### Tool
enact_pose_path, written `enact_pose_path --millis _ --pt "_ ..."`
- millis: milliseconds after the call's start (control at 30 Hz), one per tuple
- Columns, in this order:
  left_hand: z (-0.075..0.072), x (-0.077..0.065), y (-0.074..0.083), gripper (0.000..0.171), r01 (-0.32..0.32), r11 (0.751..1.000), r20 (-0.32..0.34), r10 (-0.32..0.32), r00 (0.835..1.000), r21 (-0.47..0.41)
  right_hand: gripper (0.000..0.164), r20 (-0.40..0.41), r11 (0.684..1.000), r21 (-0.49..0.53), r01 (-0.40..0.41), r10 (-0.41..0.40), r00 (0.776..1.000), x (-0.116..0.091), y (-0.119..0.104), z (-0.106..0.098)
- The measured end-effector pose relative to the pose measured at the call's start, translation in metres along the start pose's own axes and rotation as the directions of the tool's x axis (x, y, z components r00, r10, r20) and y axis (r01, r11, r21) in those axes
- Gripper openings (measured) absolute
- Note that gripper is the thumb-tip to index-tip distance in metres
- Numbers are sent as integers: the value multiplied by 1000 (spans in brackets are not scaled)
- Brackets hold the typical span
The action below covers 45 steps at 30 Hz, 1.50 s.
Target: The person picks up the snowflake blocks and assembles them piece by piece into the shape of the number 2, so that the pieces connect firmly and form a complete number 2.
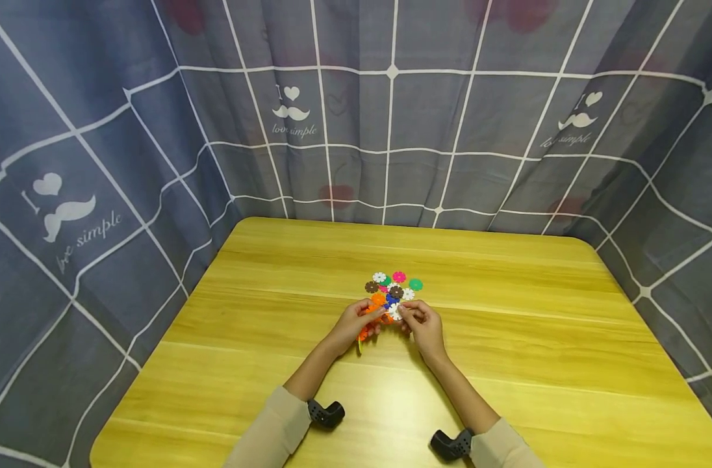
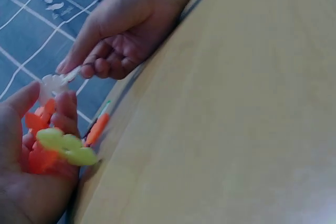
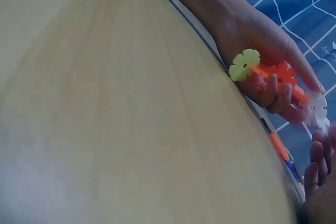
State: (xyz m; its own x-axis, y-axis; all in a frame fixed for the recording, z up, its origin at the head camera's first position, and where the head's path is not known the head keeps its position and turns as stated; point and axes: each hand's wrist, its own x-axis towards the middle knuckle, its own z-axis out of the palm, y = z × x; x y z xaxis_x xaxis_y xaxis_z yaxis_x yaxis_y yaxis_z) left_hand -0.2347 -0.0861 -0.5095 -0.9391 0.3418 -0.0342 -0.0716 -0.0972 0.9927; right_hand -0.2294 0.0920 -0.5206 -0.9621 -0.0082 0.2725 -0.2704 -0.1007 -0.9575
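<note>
My left hand (image 1: 350, 323) holds a joined chain of flower-shaped plastic discs. A yellow-green disc (image 3: 244, 65) sits at the near end of the chain, followed by orange discs (image 3: 284, 74). At the far end, a white disc (image 2: 51, 88) lies between the left thumb and fingers. My right hand (image 1: 429, 331) pinches another white disc (image 2: 73, 74) between thumb and forefinger, edge to edge with the first one. Both hands face each other close over the table, in front of the loose discs.
Beyond the hands is a cluster of loose discs on the wooden table (image 1: 262, 292): a pink disc (image 1: 399, 277), a green disc (image 1: 416, 285), a brown disc (image 1: 371, 286), plus several white, blue and orange ones. A grey checked curtain (image 1: 356, 110) surrounds the table's back and sides.
</note>
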Motion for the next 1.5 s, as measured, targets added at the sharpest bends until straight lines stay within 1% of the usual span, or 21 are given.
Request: enact_pose_path --millis 100,233,367,467,700,767,867,933,967,1067,1100,1167,1233,1267,1300,1367,1467,1500 --pt "-2 0 1 20 13 999 14 -12 1000 -51 18 -9 1000 -11 16 -16 1000 0 2 0" --pt "-2 -1 2 17 28 993 12 -27 1000 -110 19 6 1000 4 17 -17 1000 0 1 0" --pt "-2 0 1 18 33 993 3 -33 999 -115 22 38 999 40 2 -4 999 -1 0 0" --pt "-2 0 0 17 34 994 4 -34 999 -103 21 34 998 61 -14 12 999 -2 -1 1" --pt "-2 -1 0 17 25 994 3 -25 1000 -104 23 -33 998 48 -41 42 999 -2 -3 2" --pt "-2 -1 2 18 28 991 -10 -30 1000 -133 22 -87 997 64 -36 42 995 -2 -4 1" --pt "-3 -2 3 18 24 981 -43 -33 999 -193 20 -182 996 92 -15 32 983 0 -4 -3" --pt "-3 -2 3 18 24 976 -64 -39 997 -218 18 -212 995 103 -12 33 977 2 -4 -6" --pt "-3 -2 3 18 23 976 -65 -38 997 -216 19 -206 995 94 -19 38 978 2 -3 -7" --pt "-1 -2 3 16 28 983 -52 -38 998 -181 22 -145 997 49 -65 72 987 2 -4 -8" --pt "-1 -1 2 16 28 985 -47 -37 998 -171 21 -129 995 52 -85 91 987 1 -4 -7" --pt "-1 -1 0 16 27 987 -48 -35 998 -161 20 -104 988 84 -130 138 985 0 -4 -6" --pt "-1 -2 0 16 26 987 -51 -34 998 -160 21 -73 973 154 -173 186 980 -1 -4 -4" --pt "-1 -3 2 16 30 987 -44 -37 998 -159 21 -59 963 191 -191 206 977 -1 -3 -3" --pt "-1 -3 2 16 31 987 -44 -39 998 -157 25 -38 953 224 -204 217 975 -2 -3 -2" --pt "-1 -3 3 17 37 987 -41 -45 998 -159 33 1 944 260 -202 209 978 -2 -3 -2" --pt "-1 -3 4 17 43 986 -38 -50 998 -161 41 38 949 267 -166 162 986 -2 -3 -1" --pt "-1 -1 2 18 38 986 -44 -46 998 -161 42 50 951 269 -152 144 988 -2 -3 -1"
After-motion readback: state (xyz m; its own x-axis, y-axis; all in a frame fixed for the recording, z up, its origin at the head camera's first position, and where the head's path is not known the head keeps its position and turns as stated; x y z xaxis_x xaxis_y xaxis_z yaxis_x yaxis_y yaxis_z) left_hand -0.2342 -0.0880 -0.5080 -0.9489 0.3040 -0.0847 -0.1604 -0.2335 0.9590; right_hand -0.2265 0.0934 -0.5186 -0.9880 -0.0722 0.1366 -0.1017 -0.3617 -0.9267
